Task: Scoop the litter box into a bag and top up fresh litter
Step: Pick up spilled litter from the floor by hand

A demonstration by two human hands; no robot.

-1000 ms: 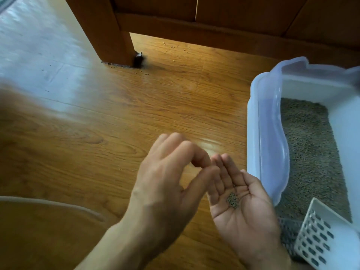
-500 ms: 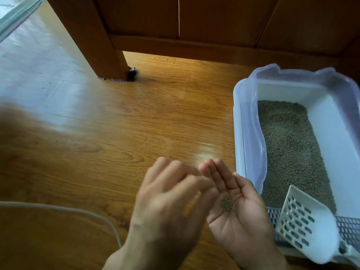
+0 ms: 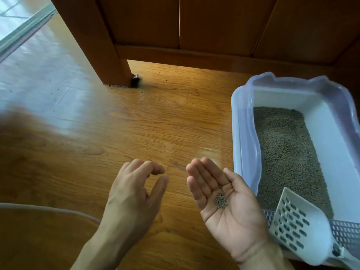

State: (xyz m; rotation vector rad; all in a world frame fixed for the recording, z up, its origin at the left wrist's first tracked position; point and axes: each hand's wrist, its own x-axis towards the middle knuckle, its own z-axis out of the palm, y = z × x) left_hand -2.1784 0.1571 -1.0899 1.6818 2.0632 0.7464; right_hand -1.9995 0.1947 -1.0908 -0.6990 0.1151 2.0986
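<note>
My right hand (image 3: 229,207) lies palm up over the wooden floor, fingers straight, with a small heap of grey litter grains (image 3: 220,200) on the palm. My left hand (image 3: 134,193) hovers a short way to its left, fingers loosely curved and holding nothing. The pale blue litter box (image 3: 244,133) stands at the right, filled with grey litter (image 3: 286,152). A white slotted scoop (image 3: 298,225) leans on the box's near grated edge.
A wooden cabinet (image 3: 175,26) with a leg (image 3: 115,75) stands at the back; loose grains (image 3: 124,87) lie by the leg and under the cabinet. A pale cord (image 3: 48,210) curves across the floor at lower left. A bright doorway strip (image 3: 23,26) is at upper left.
My left hand has pulled away leftward from the right palm, which it was touching before. The right hand stays palm up with the grains. The view has shifted right, showing more of the box.
</note>
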